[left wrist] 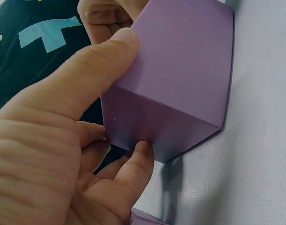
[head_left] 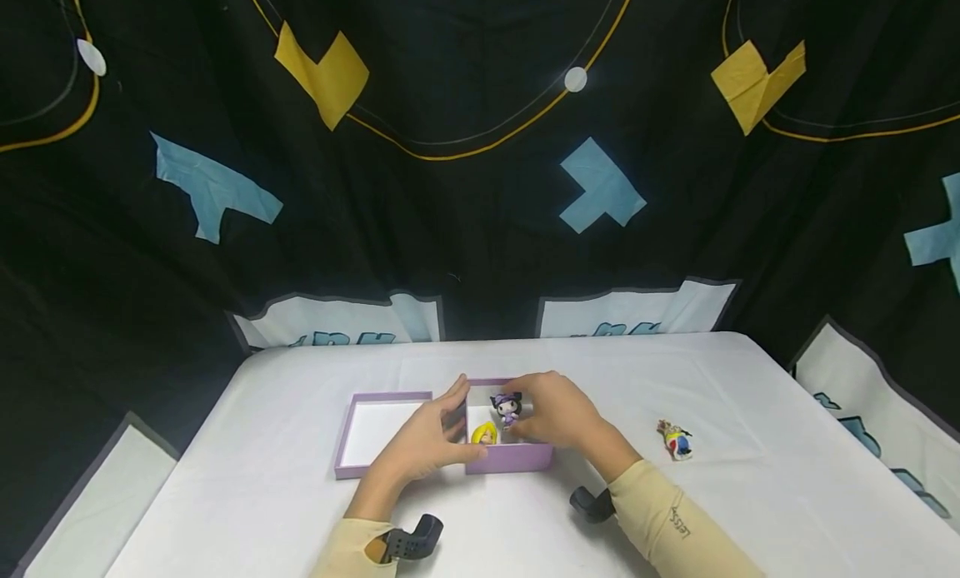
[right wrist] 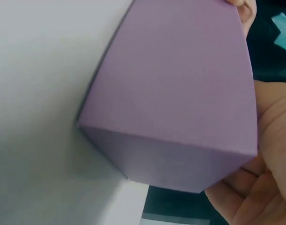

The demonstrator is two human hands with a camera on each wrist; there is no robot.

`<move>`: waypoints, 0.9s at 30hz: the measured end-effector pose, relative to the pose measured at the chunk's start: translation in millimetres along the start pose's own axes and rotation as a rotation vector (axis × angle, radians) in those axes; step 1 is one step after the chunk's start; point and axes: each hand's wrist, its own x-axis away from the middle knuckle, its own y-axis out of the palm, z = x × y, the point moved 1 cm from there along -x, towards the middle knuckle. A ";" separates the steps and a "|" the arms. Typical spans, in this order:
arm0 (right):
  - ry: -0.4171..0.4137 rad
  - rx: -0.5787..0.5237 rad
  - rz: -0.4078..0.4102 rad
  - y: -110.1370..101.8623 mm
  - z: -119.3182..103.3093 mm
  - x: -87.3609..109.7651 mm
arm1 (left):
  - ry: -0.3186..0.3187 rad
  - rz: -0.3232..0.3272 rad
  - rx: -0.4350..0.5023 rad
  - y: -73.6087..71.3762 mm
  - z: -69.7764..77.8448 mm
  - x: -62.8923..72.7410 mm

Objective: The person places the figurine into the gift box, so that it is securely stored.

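Note:
A purple open-topped box with a white inside stands on the table in the head view. My left hand grips its left side, thumb at the front rim and fingers along the side wall; the left wrist view shows this hold on the purple box. Over the right side of the box, my right hand reaches in and pinches a small figurine with a dark purple hood and white face. A yellow-haired figurine is in the front left of the box. The right fingertips are hidden in the right wrist view.
Left of the box lies a shallow purple-rimmed lid, its white inside facing up. A colourful figurine in red, blue and yellow lies on the white table to the right. A dark patterned curtain hangs behind the table.

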 end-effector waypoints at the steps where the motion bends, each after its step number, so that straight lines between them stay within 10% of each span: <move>1: 0.000 0.024 -0.003 0.1 -1.6 -0.3 | 0.002 0.000 0.003 0.1 0.2 -0.2; 16: -0.035 0.242 -0.071 3.9 -16.4 -6.3 | 0.023 -0.009 0.040 1.7 0.3 1.8; 27: -0.042 0.188 -0.148 8.2 -20.1 -12.1 | 0.031 -0.015 0.064 0.8 2.6 2.4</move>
